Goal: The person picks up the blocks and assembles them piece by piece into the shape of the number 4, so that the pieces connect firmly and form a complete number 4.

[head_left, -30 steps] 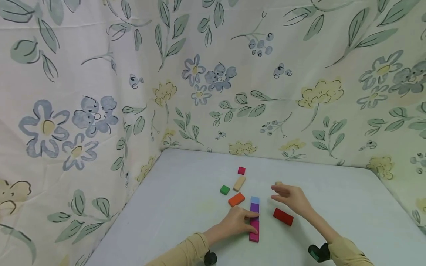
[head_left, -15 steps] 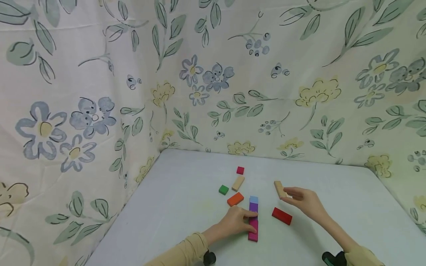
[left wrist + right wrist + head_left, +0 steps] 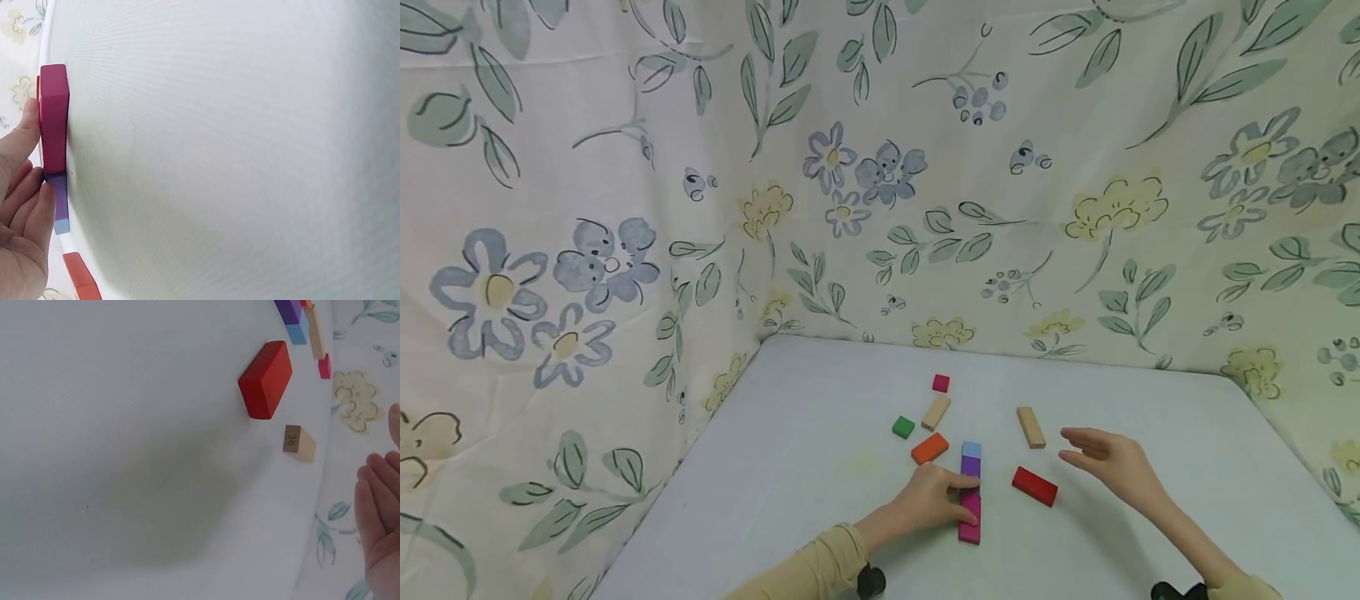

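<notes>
My left hand [image 3: 917, 504] rests thumb and fingertips on a row of blocks, the thumb on the magenta block [image 3: 970, 533] and a fingertip at the purple block [image 3: 972, 467]. A light blue block [image 3: 972, 449] ends the row at its far side. In the left wrist view the thumb lies against the magenta block [image 3: 54, 125], the fingers beside the purple one. To the right, my right hand [image 3: 1108, 462] hovers over the table with fingers extended and nothing in them. The plain wooden block [image 3: 1031, 427] lies just left of its fingertips. Closer to me is a red block [image 3: 1034, 486].
Left of the row lie an orange block [image 3: 929, 448], a green block [image 3: 903, 427], a second wooden block [image 3: 936, 412] and a small crimson block [image 3: 941, 383]. Floral cloth [image 3: 970, 275] hangs along the white table's [image 3: 820, 392] back and left edges.
My right hand turned the wooden block to lie slanted in view, let it go and drew back to the right. The left hand has stayed on the row.
</notes>
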`<state>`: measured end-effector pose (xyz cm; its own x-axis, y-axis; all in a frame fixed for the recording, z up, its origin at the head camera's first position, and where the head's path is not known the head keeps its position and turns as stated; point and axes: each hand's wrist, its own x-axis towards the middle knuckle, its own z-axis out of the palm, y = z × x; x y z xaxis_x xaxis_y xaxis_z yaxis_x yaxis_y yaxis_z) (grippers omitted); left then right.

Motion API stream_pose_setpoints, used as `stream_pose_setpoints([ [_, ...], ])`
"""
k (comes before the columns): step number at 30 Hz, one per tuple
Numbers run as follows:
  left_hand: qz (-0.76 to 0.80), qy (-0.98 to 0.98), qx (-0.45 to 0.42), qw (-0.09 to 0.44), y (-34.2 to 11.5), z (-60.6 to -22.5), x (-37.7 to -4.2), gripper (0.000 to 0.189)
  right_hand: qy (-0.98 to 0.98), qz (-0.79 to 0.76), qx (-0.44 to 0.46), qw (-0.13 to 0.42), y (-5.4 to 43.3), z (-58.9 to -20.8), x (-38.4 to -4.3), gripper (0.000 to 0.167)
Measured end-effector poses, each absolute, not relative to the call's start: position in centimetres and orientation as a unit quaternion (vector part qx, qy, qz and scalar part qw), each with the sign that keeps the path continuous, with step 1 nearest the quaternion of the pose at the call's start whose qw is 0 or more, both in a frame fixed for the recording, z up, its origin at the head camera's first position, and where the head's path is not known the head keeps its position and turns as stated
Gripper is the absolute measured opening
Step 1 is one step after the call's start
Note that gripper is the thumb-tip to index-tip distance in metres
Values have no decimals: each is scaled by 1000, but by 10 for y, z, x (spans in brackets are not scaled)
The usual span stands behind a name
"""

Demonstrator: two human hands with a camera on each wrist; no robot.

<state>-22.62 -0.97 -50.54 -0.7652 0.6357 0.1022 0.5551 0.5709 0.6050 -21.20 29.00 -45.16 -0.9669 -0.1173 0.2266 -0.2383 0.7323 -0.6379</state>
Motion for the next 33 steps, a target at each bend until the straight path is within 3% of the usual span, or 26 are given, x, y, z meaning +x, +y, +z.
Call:
stream_pose_setpoints([
  [33,318,884,338,62,-10,-505,-226,53,-922,379,63,39,294,-476,-196,47],
])
